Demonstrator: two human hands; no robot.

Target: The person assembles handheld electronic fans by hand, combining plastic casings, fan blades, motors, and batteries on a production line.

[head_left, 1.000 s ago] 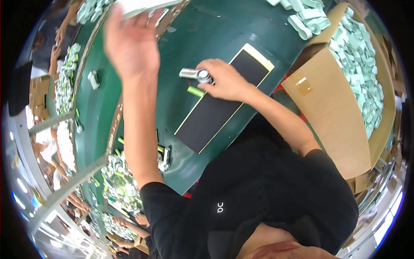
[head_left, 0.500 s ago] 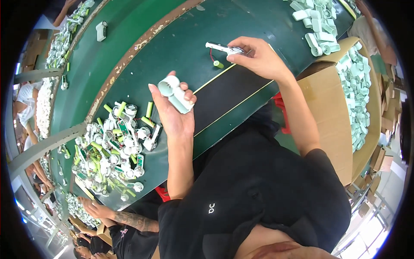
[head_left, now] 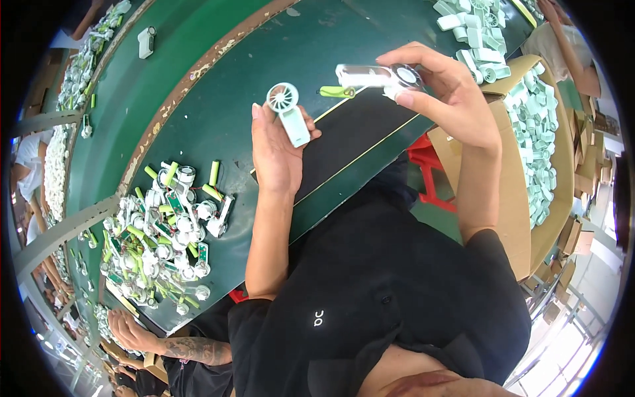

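Observation:
In my left hand (head_left: pixel 276 161) rests a pale green handheld-fan shell (head_left: pixel 296 127), its round spoked grille at the far end. The fingers curl behind it and the thumb stands apart from it. My right hand (head_left: pixel 460 99) pinches a white fan inner assembly (head_left: pixel 368 76) by its round motor end, thumb below and fingers above. Its long body points left, toward the shell. A yellow-green battery cell (head_left: pixel 336 91) is just below that body; the wire seen earlier is not clear now. Shell and assembly are apart, both above the green bench.
A heap of fan assemblies with green cells (head_left: pixel 159 231) covers the bench at left. Pale green shells (head_left: pixel 479 40) lie far right, more in a cardboard box (head_left: pixel 509 192). One unit (head_left: pixel 146 42) sits beyond the rusty rail (head_left: pixel 198 69). A co-worker's hand (head_left: pixel 132 331) is lower left.
My left hand has turned the shell so its grille shows, and moved slightly right and away. My right hand has moved right and rotated the assembly, showing its round end; the cell swung with it.

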